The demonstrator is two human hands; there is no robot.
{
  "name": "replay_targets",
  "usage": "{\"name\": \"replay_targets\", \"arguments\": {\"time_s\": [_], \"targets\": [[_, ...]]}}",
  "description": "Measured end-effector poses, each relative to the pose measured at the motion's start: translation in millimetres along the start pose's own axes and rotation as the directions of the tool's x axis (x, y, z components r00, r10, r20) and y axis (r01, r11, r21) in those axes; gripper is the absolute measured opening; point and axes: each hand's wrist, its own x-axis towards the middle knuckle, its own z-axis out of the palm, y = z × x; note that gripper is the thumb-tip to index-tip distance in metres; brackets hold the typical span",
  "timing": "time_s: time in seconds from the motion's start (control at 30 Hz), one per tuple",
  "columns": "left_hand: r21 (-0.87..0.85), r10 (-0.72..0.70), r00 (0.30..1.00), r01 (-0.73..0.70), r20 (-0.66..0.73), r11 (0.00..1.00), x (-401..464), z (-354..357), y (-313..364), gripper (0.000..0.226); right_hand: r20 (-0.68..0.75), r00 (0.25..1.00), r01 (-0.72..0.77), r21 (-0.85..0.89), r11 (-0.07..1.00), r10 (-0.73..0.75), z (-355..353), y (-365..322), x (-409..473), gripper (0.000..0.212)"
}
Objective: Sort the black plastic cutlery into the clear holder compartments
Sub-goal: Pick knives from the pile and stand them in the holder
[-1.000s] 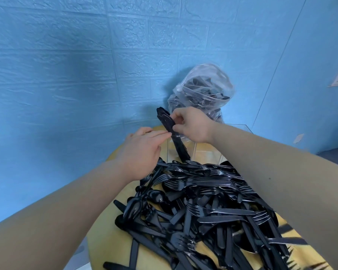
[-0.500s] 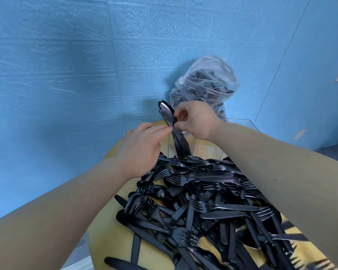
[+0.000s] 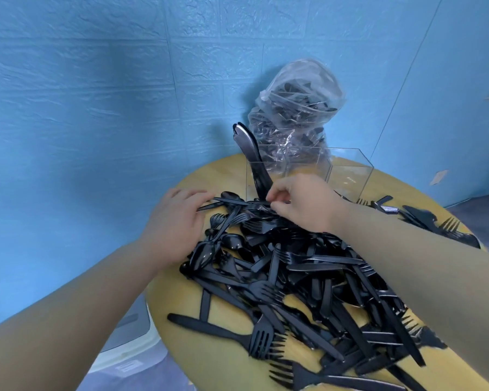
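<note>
Black cutlery heaped across the round yellow worktop; a few knives stand in the clear holder at the far edge. Right hand pinches a piece atop the heap, left hand rests flat, fingers straight, beside it.

Glossy black plastic cutlery pile lay on yellow wood-grain round counter; clear acrylic holder, transparent crinkled plastic bag, blue brick-textured wall.
</note>
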Motion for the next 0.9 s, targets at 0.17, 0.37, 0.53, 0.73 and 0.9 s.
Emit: {"name": "replay_targets", "arguments": {"time_s": [0.17, 0.37, 0.53, 0.73, 0.9], "targets": [[-0.043, -0.024, 0.992, 0.029, 0.121, 0.999, -34, -1, 8, 0.041, -0.017, 1.000, -0.025, 0.008, 1.000, 0.025, -1, -1, -22, 0.018], [0.013, 0.030, 0.971, -0.034, 0.236, 0.999, -33, -1, 33, 0.050, 0.112, 0.990, -0.069, -0.176, 0.982, 0.089, -6, 28, -47, 0.031], [0.038, 0.002, 0.978, -0.010, 0.209, 0.999, -30, 7, 38, 0.050, 0.017, 0.988, -0.149, -0.087, 0.985, 0.151, -4, 36, -47, 0.024], [-0.046, 0.056, 0.997, -0.054, 0.048, 0.997, -27, 7, 45, 0.045, -0.076, 0.977, -0.196, 0.031, 0.980, 0.197, -7, 45, -48, 0.022], [0.073, 0.150, 0.981, -0.159, 0.121, 0.985, -18, 3, 64, 0.038, -0.140, 0.956, -0.260, 0.003, 0.966, 0.258, -7, 55, -52, 0.019]]}}
